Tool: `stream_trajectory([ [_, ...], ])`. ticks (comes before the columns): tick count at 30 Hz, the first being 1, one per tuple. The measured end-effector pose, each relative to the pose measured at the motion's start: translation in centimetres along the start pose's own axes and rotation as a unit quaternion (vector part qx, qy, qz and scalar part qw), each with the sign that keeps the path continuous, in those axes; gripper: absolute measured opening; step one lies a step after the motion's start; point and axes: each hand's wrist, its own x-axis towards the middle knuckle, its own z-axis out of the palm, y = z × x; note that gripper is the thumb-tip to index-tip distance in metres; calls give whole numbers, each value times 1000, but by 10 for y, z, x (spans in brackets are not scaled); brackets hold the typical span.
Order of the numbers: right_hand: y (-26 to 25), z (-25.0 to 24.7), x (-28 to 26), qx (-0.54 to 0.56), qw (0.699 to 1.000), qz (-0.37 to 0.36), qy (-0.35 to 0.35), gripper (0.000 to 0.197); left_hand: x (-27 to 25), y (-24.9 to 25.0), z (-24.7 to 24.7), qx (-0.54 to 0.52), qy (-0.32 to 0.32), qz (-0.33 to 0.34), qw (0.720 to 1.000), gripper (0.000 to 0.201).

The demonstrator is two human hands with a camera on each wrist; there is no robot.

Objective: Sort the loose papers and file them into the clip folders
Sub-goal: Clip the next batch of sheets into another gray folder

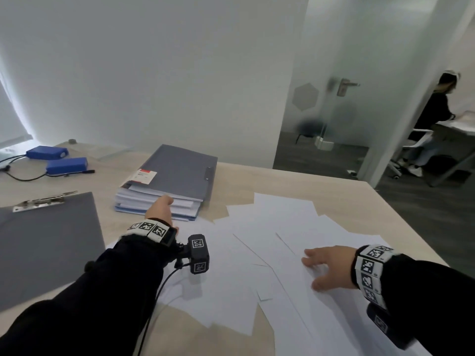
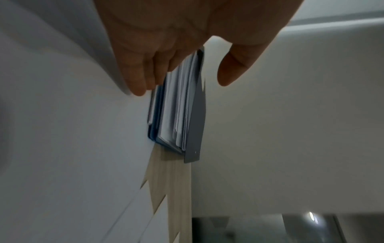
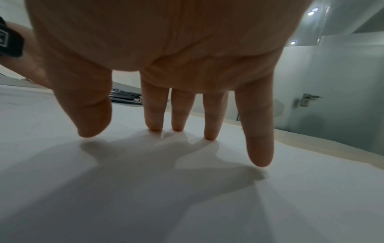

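Observation:
Loose white papers [image 1: 270,227] lie scattered over the right half of the wooden table [image 1: 257,181]. My right hand [image 1: 311,270] rests on them with fingers spread, fingertips [image 3: 210,136] pressing a sheet [image 3: 187,189]. A stack of filled folders [image 1: 159,199] with a grey clip folder [image 1: 182,170] on top stands at mid table. My left hand [image 1: 164,201] reaches to its near edge. In the left wrist view its fingers [image 2: 139,82] touch the stack's side [image 2: 176,106], the thumb held apart above the grey cover. A grey clipboard folder [image 1: 48,242] lies open at the left.
Two blue battery packs [image 1: 47,152] with black cables sit at the table's far left. The table's right edge drops to a dark carpet by a frosted glass door [image 1: 341,98]. A person [image 1: 437,109] sits at another desk at the far right.

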Motion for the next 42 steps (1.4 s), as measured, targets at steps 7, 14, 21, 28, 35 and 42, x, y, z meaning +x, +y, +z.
stream_trajectory([
  [7,4,11,-18,5,1000,9,-4,74,-47,-21,-7,524,-66,121,841,56],
  [14,0,12,-21,16,1000,3,10,64,-92,-49,-2,712,-109,65,690,70],
  [21,37,14,-42,100,991,68,49,58,-126,-69,20,753,-165,108,627,60],
  [28,131,42,-68,172,958,226,37,72,-149,-93,45,781,-211,143,570,55],
  [35,158,58,-83,194,943,268,45,84,-172,-108,82,721,-243,145,632,68],
  [42,155,55,-80,248,937,234,73,68,-181,-125,91,673,-230,136,690,88],
])
